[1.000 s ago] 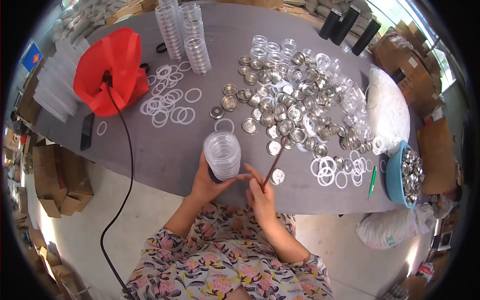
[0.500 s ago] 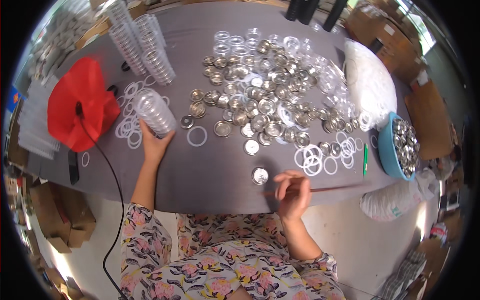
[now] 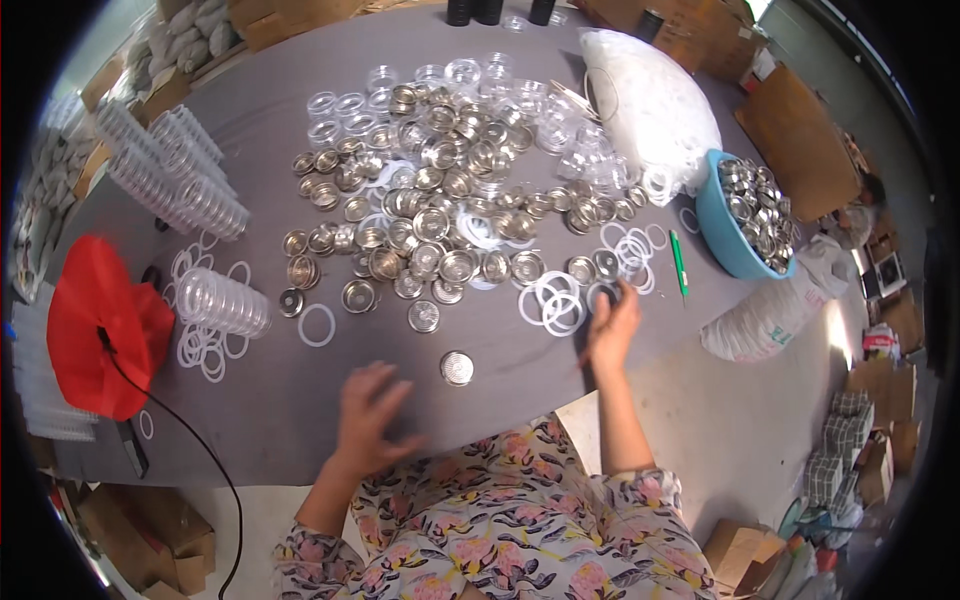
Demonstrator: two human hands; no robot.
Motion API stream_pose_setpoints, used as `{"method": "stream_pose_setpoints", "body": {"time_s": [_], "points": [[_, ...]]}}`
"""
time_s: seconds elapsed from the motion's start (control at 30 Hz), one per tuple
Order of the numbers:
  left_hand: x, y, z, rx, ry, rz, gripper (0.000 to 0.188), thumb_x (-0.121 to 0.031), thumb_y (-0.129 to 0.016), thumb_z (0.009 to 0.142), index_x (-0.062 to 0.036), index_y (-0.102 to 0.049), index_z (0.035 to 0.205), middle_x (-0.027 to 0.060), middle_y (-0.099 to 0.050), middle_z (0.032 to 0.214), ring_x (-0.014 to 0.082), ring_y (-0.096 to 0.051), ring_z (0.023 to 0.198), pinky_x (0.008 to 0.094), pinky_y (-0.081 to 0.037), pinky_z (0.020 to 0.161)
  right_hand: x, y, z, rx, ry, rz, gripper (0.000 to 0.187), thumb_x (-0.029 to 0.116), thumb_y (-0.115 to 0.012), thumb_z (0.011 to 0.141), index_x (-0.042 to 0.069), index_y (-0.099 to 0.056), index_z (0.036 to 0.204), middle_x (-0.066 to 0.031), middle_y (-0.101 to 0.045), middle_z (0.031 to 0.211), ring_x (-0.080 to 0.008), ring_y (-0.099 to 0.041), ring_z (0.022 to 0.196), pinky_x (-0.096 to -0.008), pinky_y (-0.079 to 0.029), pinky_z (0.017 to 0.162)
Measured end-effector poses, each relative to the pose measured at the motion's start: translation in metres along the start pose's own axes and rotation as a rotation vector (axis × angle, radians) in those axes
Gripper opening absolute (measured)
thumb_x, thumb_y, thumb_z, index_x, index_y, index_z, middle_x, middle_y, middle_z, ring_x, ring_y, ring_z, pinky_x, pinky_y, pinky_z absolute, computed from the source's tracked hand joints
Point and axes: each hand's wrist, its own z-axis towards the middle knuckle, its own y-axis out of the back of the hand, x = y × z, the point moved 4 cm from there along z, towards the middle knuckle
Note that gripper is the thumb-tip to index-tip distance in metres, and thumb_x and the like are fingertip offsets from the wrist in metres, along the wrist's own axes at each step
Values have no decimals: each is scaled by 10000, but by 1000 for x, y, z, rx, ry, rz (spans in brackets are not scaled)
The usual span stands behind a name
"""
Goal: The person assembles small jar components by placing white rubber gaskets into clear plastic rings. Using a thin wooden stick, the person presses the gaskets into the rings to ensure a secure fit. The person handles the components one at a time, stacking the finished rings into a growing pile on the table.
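My left hand point(image 3: 372, 418) hovers over the near part of the table with fingers spread, slightly blurred and holding nothing. To its right lies a single round silver metal piece point(image 3: 457, 369) with a textured top. My right hand point(image 3: 611, 335) reaches to the loose white rings point(image 3: 560, 302), its fingertips at one ring's edge. Beside its palm a thin dark-reddish strip shows; what the fingers grip is too small to tell. At the left, a stack of clear round plastic cases point(image 3: 225, 303) leans over on more white rings point(image 3: 205, 350).
Shiny metal pieces and clear cases point(image 3: 430, 225) heap mid-table. Case stacks point(image 3: 170, 170), red cloth point(image 3: 105, 325) and a black cable point(image 3: 190, 440) stand left. Rightward are a white bag point(image 3: 650, 115), a green pen point(image 3: 679, 262) and a blue tub point(image 3: 725, 225) of metal pieces.
My left hand has let go of the clear case stack and come right, towards my body. The stack now leans further over. My right hand has moved away from me to the white rings. The view has shifted.
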Motion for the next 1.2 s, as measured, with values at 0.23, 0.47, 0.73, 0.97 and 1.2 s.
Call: {"method": "stream_pose_setpoints", "body": {"time_s": [0.23, 0.47, 0.73, 0.97, 1.2], "points": [[-17, -80, 87, 353, -250, 212, 510, -385, -615, 782, -153, -505, 1222, 133, -379, 1353, 323, -280, 1308, 555, -172, 1053, 48, -52, 27, 72, 210, 295, 396, 152, -578, 832, -3, -447, 1172, -241, -460, 1257, -418, -345, 1244, -447, -295, 1014], [21, -57, 134, 220, -311, 392, 432, -302, -650, 765, -136, -543, 1150, 89, -455, 1301, 269, -346, 1282, 565, -180, 1046, 28, 11, 38, -30, 320, 28, 376, 155, -564, 834, 46, -463, 1180, -154, -508, 1214, -375, -369, 1218, -515, -215, 1025], [-14, -77, 229, 140, -374, -16, 504, -213, -665, 773, -107, -488, 1233, 156, -421, 1302, 369, -383, 1230, 483, -301, 1014, -19, -12, 63, 95, 61, 162, 364, 159, -547, 855, 9, -430, 1165, -233, -500, 1180, -386, -448, 1135, -557, -232, 1012], [-38, -176, 369, -80, -7, -249, 964, -366, -792, 620, -124, -259, 1385, 269, -181, 1401, 441, -292, 1260, 446, -283, 1036, -15, -20, 66, -98, 42, 617, 277, 99, -490, 879, -14, -451, 1128, -248, -484, 1225, -372, -472, 1126, -406, -352, 960], [-51, -219, 407, 73, -132, 265, 727, -303, -842, 499, -123, -547, 1139, 232, -258, 1378, 412, -336, 1235, 474, -349, 980, -16, -15, 67, -131, 1, 709, 270, 113, -476, 892, -9, -452, 1131, -237, -474, 1242, -359, -453, 1154, -402, -337, 982]]}}
